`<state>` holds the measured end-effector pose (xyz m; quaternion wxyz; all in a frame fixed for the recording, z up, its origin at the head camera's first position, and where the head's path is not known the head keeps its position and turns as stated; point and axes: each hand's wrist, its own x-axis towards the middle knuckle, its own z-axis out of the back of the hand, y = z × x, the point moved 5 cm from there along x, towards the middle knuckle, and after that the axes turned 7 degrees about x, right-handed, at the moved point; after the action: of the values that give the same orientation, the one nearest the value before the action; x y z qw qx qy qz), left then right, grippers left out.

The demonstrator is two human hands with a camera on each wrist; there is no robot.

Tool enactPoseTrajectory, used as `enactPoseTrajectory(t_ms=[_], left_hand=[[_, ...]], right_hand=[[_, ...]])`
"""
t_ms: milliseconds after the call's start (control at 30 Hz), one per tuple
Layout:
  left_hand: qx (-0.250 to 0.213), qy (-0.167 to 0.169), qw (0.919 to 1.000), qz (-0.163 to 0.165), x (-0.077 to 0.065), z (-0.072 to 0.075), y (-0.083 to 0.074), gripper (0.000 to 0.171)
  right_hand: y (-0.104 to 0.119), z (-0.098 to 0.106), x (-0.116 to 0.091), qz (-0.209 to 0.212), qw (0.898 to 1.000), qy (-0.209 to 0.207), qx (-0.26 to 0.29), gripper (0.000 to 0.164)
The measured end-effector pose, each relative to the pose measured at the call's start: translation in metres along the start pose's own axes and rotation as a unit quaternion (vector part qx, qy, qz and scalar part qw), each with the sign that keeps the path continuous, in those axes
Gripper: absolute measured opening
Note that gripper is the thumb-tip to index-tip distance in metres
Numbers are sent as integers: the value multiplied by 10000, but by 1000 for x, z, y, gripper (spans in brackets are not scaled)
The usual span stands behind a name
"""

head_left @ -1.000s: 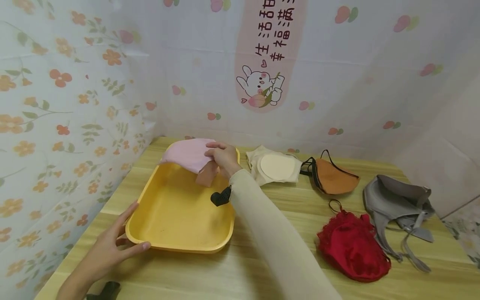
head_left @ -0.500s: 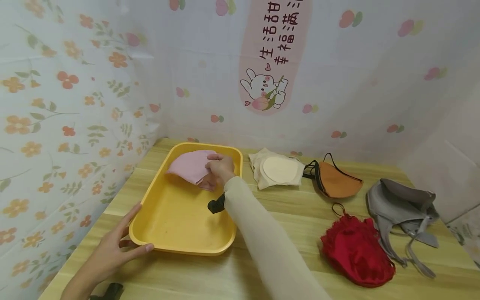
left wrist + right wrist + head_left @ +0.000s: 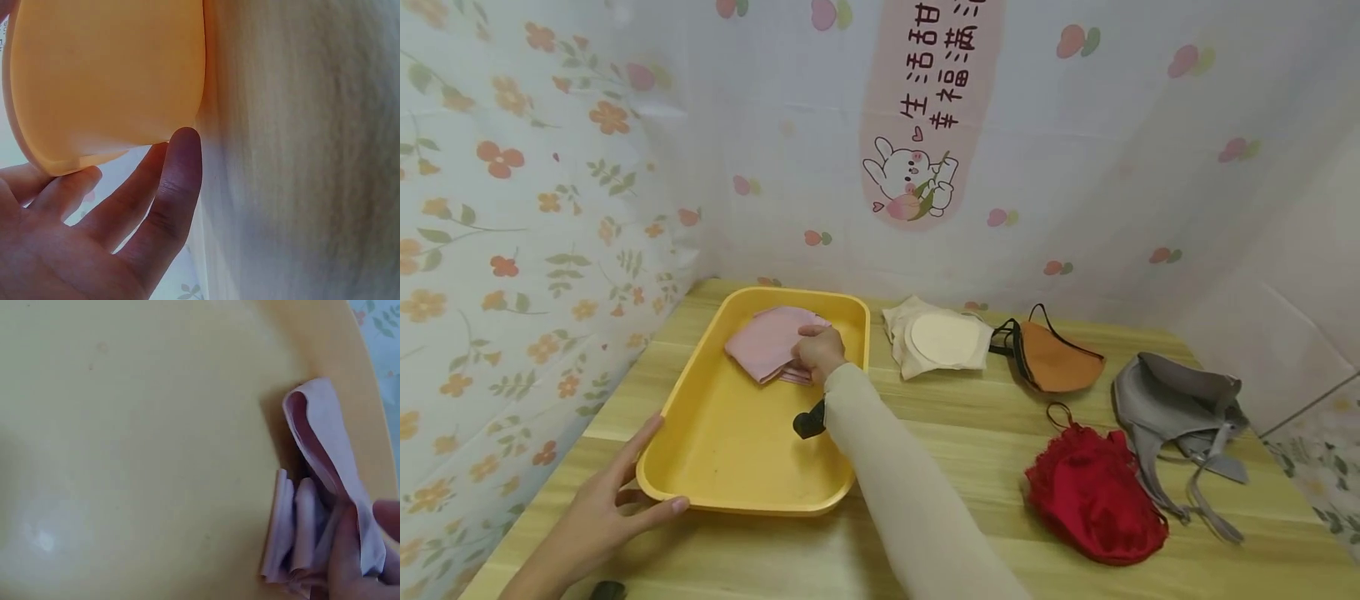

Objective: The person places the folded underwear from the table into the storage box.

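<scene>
In the head view a pink folded garment [image 3: 767, 337] lies in the far part of a yellow basin [image 3: 752, 442]. My right hand [image 3: 820, 354] reaches down into the basin and pinches the garment's right end. The right wrist view shows its cloth [image 3: 325, 431] in loose folds beside the basin wall, with thumb and fingers on the near end. At the basin's near left corner, my left hand [image 3: 598, 512] holds it, thumb along the front and fingers along the left side. Up close, the left wrist view has the fingers [image 3: 178, 187] against the basin's outer wall.
Right of the basin lie a beige garment with a round pad [image 3: 947, 337], an orange one with black straps [image 3: 1056, 358], a red satin one with lace trim [image 3: 1101, 492] and a grey one with ties [image 3: 1176, 417]. A patterned curtain [image 3: 760, 125] hangs behind the wooden table [image 3: 962, 450].
My right hand has lowered the pink garment from above the basin's far rim onto its floor. My left hand has stayed at the near left corner.
</scene>
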<state>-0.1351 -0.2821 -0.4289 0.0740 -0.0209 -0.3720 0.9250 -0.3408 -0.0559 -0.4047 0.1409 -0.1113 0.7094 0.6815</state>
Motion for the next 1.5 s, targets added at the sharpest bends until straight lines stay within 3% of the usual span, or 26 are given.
enactPoseTrajectory(t_ms=[167,433,733,900,1000,1033,1133,1200,1300,1400,1500], left_hand=[[4,-47,10000,-65,1,0,-1,107],[137,-202,9997,-82,0,0,4,108],[113,-115,9999,-31,1,1,-4,106],[159,-96,9998,34,0,1,-5,106],[139,-79,9998,91,-1,2,-5,106],[133,-89,9998,100,-2,2,-5,106],[112,-112,9998,96,-2,2,-4,105],[94,-116,9999,88,-2,2,-3,106],[99,-112,9998,115,-1,1,-1,106],[84,-122,9998,117,0,0,0,106],[92,-119,9998,94,1,-1,1,105]], right_hand=[[-4,-3,0,-88,9996,251,-17,43],[-5,-7,0,-144,9994,250,-176,44],[2,4,3,-34,9986,-95,-519,48],[10,11,5,-196,9956,-314,-856,37],[20,14,5,-17,9855,-278,-1676,8],[25,15,5,72,9802,-251,-1962,7],[41,19,6,394,9637,-160,-2636,32],[52,22,5,497,9655,-191,-2548,28],[71,29,2,525,9780,-184,-2010,7],[91,38,0,510,9862,-181,-1563,29],[112,53,-1,583,9869,-265,-1480,32]])
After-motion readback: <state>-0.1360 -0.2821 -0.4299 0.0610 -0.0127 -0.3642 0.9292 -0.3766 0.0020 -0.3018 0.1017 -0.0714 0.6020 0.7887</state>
